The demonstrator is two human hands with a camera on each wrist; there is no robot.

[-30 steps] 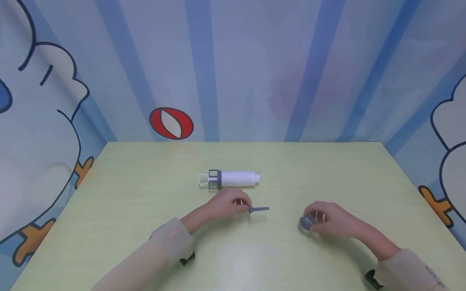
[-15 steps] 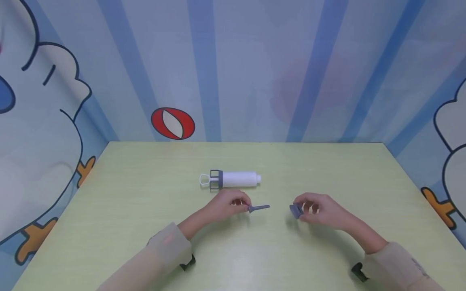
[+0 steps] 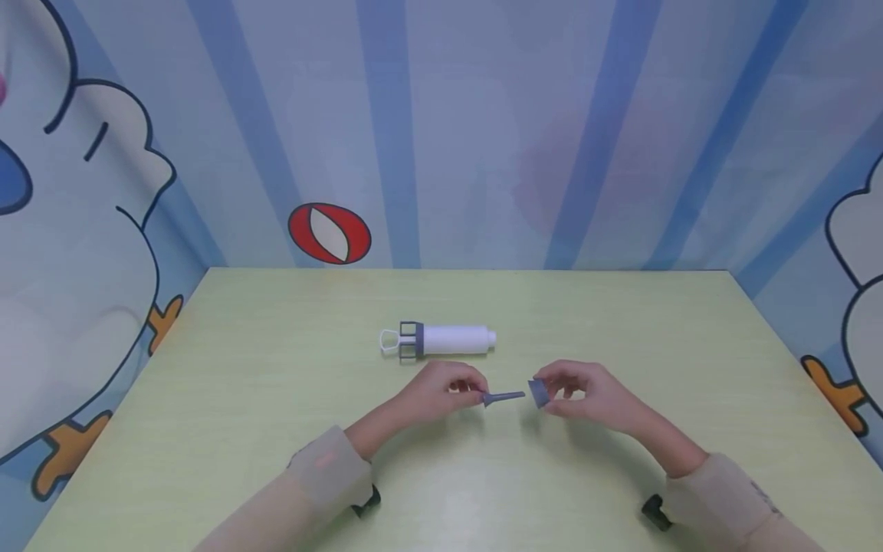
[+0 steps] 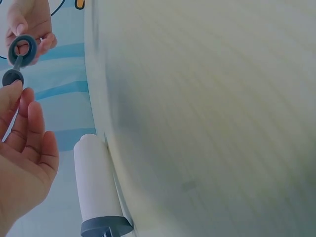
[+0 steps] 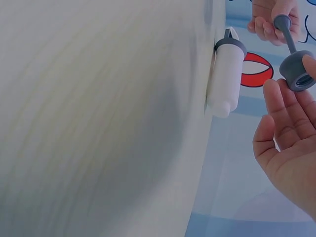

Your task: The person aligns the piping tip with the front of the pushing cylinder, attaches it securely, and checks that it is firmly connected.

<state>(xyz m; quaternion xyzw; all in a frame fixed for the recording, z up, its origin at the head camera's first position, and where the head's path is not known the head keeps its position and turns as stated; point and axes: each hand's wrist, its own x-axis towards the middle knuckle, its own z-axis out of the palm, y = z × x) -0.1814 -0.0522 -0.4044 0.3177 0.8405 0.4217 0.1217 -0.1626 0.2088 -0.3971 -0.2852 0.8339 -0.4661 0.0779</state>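
Two grey pieces, a slim nozzle (image 3: pixel 506 397) and a ring cap (image 3: pixel 539 393), are raised over the surface (image 3: pixel 621 322) between the hands. I have the left hand (image 3: pixel 440 391) pinching the nozzle by its flared end, which I judge frees the stem to point at the cap. The right hand (image 3: pixel 597 392) grips the cap by its outer wall with thumb and fingers, presumably so that nothing covers its hole. Nozzle tip and cap are close; the wrist views overlap them, so I can't fairly say whether they touch. Beyond the left hand, a white syringe (image 3: pixel 455 340) lies on its side.
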